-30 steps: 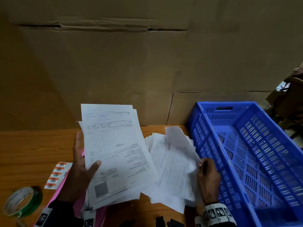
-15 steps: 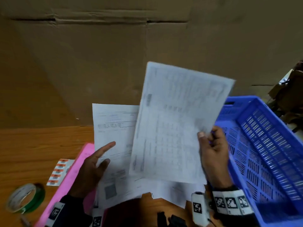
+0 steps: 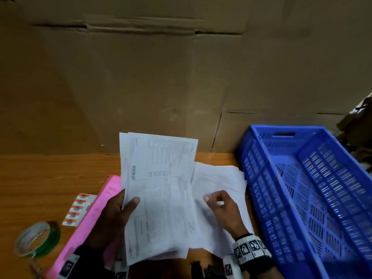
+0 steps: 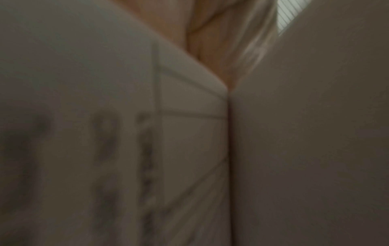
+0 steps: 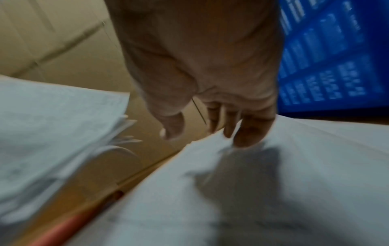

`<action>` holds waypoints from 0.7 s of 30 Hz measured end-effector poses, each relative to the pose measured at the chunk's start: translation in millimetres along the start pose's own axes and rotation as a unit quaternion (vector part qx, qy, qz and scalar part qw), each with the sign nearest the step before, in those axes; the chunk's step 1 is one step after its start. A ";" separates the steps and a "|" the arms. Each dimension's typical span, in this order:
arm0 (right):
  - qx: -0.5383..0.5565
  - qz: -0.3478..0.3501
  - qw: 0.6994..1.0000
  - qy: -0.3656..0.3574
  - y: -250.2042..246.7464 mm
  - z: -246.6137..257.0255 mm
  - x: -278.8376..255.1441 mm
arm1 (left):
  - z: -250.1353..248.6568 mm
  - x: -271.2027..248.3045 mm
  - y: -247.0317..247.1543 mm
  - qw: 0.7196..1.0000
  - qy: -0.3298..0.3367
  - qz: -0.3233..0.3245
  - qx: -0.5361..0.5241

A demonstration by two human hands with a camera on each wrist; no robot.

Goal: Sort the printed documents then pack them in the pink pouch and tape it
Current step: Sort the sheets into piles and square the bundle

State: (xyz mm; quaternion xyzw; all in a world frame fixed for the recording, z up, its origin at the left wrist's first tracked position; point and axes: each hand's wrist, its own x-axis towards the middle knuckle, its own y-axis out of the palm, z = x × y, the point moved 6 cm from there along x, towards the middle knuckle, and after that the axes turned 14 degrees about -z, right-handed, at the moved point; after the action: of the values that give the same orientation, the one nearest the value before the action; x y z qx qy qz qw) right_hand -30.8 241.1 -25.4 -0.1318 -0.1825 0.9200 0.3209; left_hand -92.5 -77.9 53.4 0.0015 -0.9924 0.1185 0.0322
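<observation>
Where it was raised, sheet [image 3: 161, 190] now in left hand [image 3: 112, 220]

The raised sheet now tops the left hand's [image 3: 114, 216] stack [image 3: 159, 194]; the right hand [image 3: 221, 206] has dropped onto the pile [image 3: 219, 178].

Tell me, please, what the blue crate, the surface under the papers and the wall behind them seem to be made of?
The blue crate looks like moulded plastic: uniform colour, slotted walls, a faint sheen. The table looks like wood or a wood-look laminate, orange-brown with grain streaks; which one is unclear. The wall behind looks like matte brown corrugated cardboard, with creases and cut seams.
</observation>
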 end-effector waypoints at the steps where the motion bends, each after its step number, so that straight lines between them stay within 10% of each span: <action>1: -0.089 -0.023 0.996 0.016 -8.1 -16.4 3.8 | -1.5 -0.7 -4.3 1.000 -0.012 0.001 -0.004; 6: -0.386 -0.088 0.917 0.047 -37.3 -71.5 8.9 | 4.9 0.9 -31.2 0.999 -0.024 -0.025 -0.013; 13: -0.194 -0.159 0.965 0.071 -56.6 -84.6 22.9 | 6.9 0.3 -39.1 0.998 -0.025 -0.059 -0.020; 21: -0.092 -0.188 0.972 -0.106 -81.1 -24.4 9.2 | -8.8 1.1 -26.8 0.999 0.038 -0.015 -0.006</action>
State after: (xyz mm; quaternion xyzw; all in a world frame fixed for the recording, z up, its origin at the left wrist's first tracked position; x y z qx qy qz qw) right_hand 15.0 312.1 -14.4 -0.0261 -0.3210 0.8313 0.4530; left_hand -92.8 -101.9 68.3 0.0113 -0.9911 0.1116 0.0711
